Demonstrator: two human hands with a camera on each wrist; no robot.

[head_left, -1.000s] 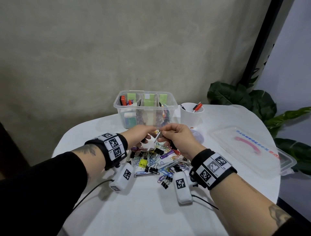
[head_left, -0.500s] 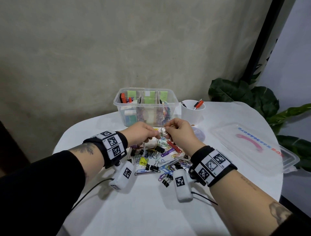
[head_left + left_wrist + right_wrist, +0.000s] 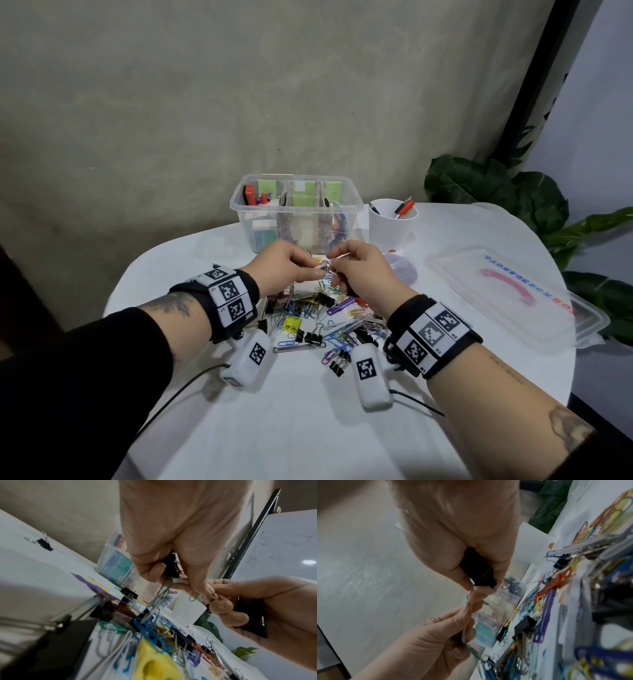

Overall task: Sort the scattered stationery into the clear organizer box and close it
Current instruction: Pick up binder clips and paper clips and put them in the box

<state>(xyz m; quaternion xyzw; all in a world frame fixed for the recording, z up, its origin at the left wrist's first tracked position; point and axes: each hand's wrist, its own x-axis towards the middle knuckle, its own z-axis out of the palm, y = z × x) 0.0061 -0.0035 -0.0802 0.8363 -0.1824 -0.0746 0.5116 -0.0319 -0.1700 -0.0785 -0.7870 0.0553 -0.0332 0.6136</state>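
The clear organizer box (image 3: 296,212) stands open at the table's back, its compartments part filled. In front of it lies a pile of coloured paper clips and black binder clips (image 3: 318,318). Both hands meet just above the pile. My left hand (image 3: 317,272) pinches a chain of linked paper clips (image 3: 163,592) that hangs down to the pile, and it holds a black binder clip (image 3: 170,566) in its palm. My right hand (image 3: 337,269) pinches the chain's upper end, with another black binder clip (image 3: 477,572) tucked under its curled fingers.
The box's clear lid (image 3: 513,291) lies upside down at the right. A white cup (image 3: 392,222) with pens stands right of the box. One binder clip (image 3: 42,543) lies apart at the left. A plant (image 3: 513,195) is behind the table's right edge.
Both hands have stayed together over the pile, drifting slightly up and toward the box while their fingers work at the linked clips.
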